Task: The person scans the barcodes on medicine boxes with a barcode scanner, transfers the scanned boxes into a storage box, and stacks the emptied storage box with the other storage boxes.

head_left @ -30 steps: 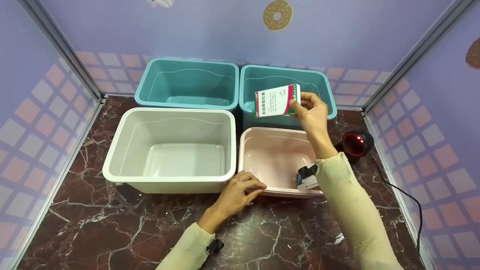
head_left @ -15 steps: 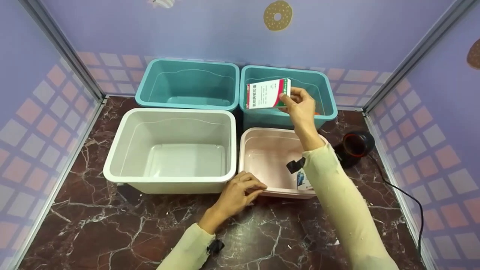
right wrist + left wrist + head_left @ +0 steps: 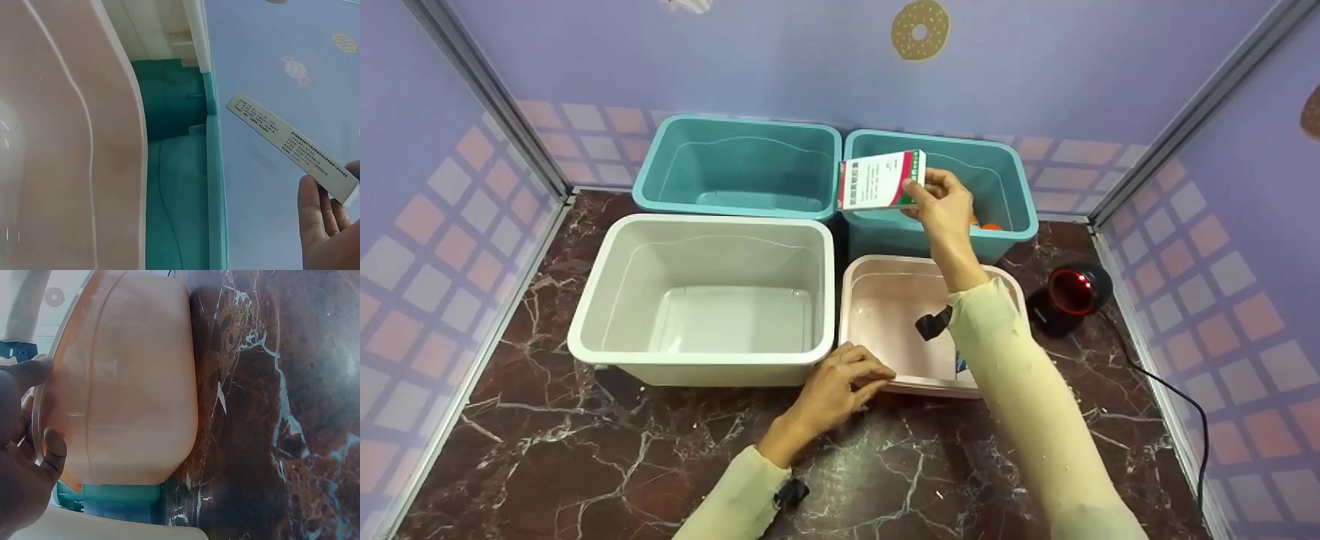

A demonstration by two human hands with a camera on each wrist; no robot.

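Observation:
My right hand (image 3: 943, 216) pinches a white medicine box (image 3: 874, 182) with red and green bands. It holds the box raised over the front-left rim of the right teal bin (image 3: 1012, 238), printed face up. In the right wrist view, the box's narrow printed side (image 3: 289, 143) shows against the wall. My left hand (image 3: 831, 386) grips the near-left rim of the pink bin (image 3: 922, 260). The left wrist view shows thumb and fingers on both sides of that rim (image 3: 38, 405). Inside the pink bin, a blue-and-white item (image 3: 961, 361) is mostly hidden behind my right sleeve.
A larger white bin (image 3: 701, 358) stands left of the pink one, with another teal bin (image 3: 727, 210) behind it. Orange items (image 3: 990, 226) lie in the right teal bin. A black scanner-like device (image 3: 1065, 300) with red lights and a cable stands on the right.
My right hand has carried the medicine box leftward and slightly farther away, from above the right teal bin's middle to its left side. My left hand stays on the pink bin's rim.

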